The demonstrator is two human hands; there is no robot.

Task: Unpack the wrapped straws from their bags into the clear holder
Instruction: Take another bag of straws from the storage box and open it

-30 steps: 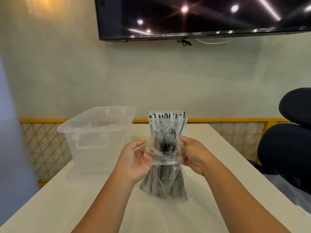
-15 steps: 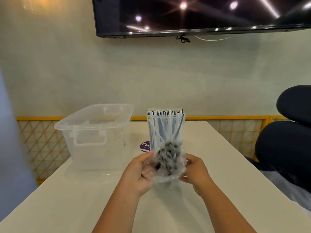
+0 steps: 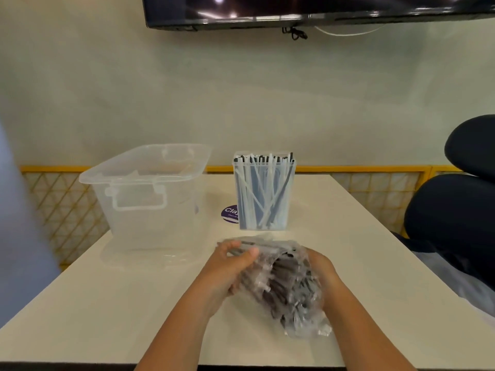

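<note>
A clear plastic bag of wrapped black straws lies tilted between my hands, low over the white table, its closed end toward me. My left hand grips the bag's far end, thumb on top. On the bag's right side is my right hand, holding it with fingers partly hidden behind the plastic. The clear holder stands upright beyond my hands, filled with several wrapped straws.
A large clear lidless storage bin sits at the back left of the table. A round purple sticker lies beside the holder. A black office chair stands at the right. A dark screen hangs on the wall.
The bag was upright in front of the holder a second ago. Both hands have lowered it toward me and tipped it nearly flat, open end away.
</note>
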